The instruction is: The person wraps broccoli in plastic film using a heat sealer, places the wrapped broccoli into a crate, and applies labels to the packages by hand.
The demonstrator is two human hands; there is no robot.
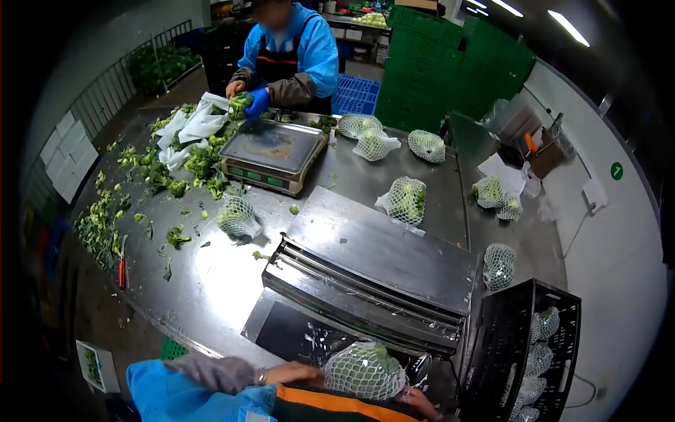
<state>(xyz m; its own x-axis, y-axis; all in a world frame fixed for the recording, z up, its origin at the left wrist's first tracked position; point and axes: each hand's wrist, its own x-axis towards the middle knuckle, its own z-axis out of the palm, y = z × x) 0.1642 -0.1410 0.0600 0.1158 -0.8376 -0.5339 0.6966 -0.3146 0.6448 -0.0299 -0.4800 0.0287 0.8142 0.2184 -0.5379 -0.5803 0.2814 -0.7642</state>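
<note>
A head of broccoli (364, 369) in a white foam net is between my two hands at the bottom of the view, close to my body. My left hand (299, 373) is against its left side, with the fingers partly blurred. On its right side my right hand (420, 402) grips low, much of it cut off or hidden. Just beyond them is a metal wrapping machine (365, 281) with long rollers and a dark flat plate (299, 334). Shiny clear film shows beside the broccoli on the right.
Across the table a co-worker in blue (320, 56) handles broccoli behind a weighing scale (274, 148). Netted heads (406, 200) lie around the table. Trimmings (102, 225) and a red-handled knife (121, 273) are at left. A black crate (485, 359) of netted heads stands at right.
</note>
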